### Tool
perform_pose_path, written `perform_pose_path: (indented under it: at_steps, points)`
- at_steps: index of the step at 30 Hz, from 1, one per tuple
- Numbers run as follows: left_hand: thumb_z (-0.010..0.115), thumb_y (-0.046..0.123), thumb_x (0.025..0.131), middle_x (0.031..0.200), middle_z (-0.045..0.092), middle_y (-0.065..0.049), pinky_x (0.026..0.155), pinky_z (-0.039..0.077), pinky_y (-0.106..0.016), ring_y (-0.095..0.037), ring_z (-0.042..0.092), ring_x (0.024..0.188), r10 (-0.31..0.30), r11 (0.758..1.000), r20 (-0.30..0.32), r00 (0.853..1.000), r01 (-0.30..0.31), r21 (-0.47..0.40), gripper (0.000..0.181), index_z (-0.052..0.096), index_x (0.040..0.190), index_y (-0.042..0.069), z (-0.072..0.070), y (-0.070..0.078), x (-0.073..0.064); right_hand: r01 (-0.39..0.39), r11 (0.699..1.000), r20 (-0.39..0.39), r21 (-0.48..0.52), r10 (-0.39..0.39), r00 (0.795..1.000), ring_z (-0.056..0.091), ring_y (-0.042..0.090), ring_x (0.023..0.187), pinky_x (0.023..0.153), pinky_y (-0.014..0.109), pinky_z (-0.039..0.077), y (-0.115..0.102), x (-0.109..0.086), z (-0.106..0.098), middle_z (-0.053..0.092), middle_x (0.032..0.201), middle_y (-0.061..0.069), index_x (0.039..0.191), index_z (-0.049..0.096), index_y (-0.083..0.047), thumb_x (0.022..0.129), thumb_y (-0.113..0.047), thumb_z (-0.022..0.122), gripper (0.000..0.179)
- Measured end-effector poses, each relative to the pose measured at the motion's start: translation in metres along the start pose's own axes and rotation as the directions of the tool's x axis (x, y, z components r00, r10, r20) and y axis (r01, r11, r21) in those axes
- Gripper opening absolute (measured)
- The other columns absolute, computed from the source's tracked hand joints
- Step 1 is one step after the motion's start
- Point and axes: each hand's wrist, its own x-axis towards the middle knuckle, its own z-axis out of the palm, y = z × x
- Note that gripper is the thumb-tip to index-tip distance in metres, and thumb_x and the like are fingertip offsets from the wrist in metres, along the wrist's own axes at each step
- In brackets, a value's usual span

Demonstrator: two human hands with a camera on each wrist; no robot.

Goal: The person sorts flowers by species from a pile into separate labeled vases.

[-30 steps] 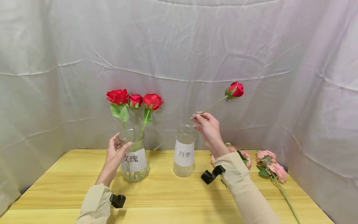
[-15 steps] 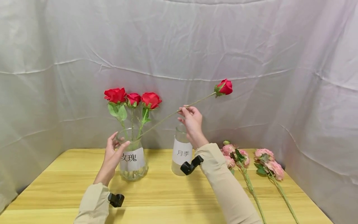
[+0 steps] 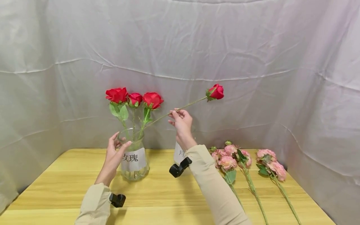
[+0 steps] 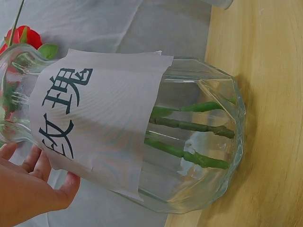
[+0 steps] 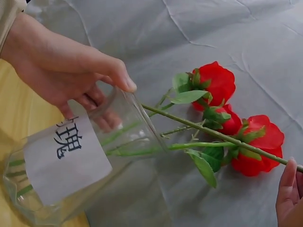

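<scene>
My left hand [image 3: 112, 156] holds the neck of a glass vase [image 3: 135, 176] at the left, its thumb by the rim and its fingers round the far side. A white paper label [image 4: 99, 104] with black characters is on the vase. Three red roses [image 3: 152, 100] stand in it, their cut stem ends [image 4: 203, 161] near the bottom. In my right hand [image 3: 183, 128] a single red rose [image 3: 216, 92] is pinched by its stem between thumb and fingers. That stem [image 5: 203, 128] slants down to the left, its lower end right at the vase mouth. The flower points up and right.
A second labelled glass vase [image 3: 178, 154] stands behind my right forearm, mostly hidden. Several pink flowers [image 3: 277, 170] on long stems lie on the right of the wooden table [image 3: 157, 203]. Grey cloth [image 3: 180, 47] hangs behind and at the sides.
My right hand has carried the single rose leftward, from above the second vase to the left vase, bringing its stem end to the mouth. My left hand has stayed on the vase.
</scene>
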Motion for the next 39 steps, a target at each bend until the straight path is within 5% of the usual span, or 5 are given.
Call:
perform_pose_path:
  at_steps: [7, 21, 28, 39]
  points:
    - [0.056, 0.025, 0.097, 0.146, 0.03, -0.02, 0.112, 0.02, -0.046, -0.031, 0.025, 0.135, -0.007, 1.0, 0.001, 1.0, 0.007, -0.002, 0.08, 0.002, 0.155, 0.012, -0.001, 0.001, 0.0, 0.003, 1.0, 0.001, 0.013, -0.003, 1.0, 0.062, 0.011, 0.074, 0.058, 0.019, 0.051, 0.006, -0.004, 0.008, 0.063, 0.108, 0.028, 0.105, 0.057, 0.008, 0.093, 0.006, 0.056, 0.012]
    - [0.057, 0.023, 0.097, 0.143, 0.033, -0.02, 0.112, 0.02, -0.047, -0.032, 0.027, 0.133, 0.011, 1.0, -0.016, 1.0, -0.011, -0.012, 0.078, 0.006, 0.154, 0.01, 0.0, 0.0, 0.001, 0.071, 0.989, 0.004, -0.128, -0.071, 0.997, 0.064, 0.019, 0.078, 0.054, 0.018, 0.049, 0.026, -0.009, 0.023, 0.066, 0.097, 0.025, 0.099, 0.059, 0.008, 0.091, 0.007, 0.059, 0.008]
    - [0.057, 0.023, 0.097, 0.144, 0.033, -0.019, 0.112, 0.02, -0.046, -0.031, 0.027, 0.133, 0.009, 1.0, -0.014, 1.0, -0.01, -0.012, 0.078, 0.006, 0.154, 0.01, 0.001, 0.001, 0.002, 0.119, 0.967, 0.103, -0.227, -0.098, 0.99, 0.066, 0.034, 0.087, 0.054, 0.02, 0.051, 0.032, -0.012, 0.03, 0.067, 0.096, 0.026, 0.101, 0.061, 0.011, 0.09, 0.006, 0.06, 0.012]
    - [0.057, 0.023, 0.097, 0.144, 0.033, -0.02, 0.111, 0.022, -0.046, -0.031, 0.028, 0.133, 0.007, 1.0, -0.016, 1.0, -0.008, -0.009, 0.078, 0.006, 0.154, 0.01, 0.001, 0.001, 0.002, 0.134, 0.931, 0.264, -0.341, -0.042, 0.964, 0.068, 0.022, 0.081, 0.063, 0.034, 0.057, 0.035, -0.014, 0.049, 0.07, 0.092, 0.014, 0.102, 0.066, 0.007, 0.089, 0.001, 0.065, 0.014]
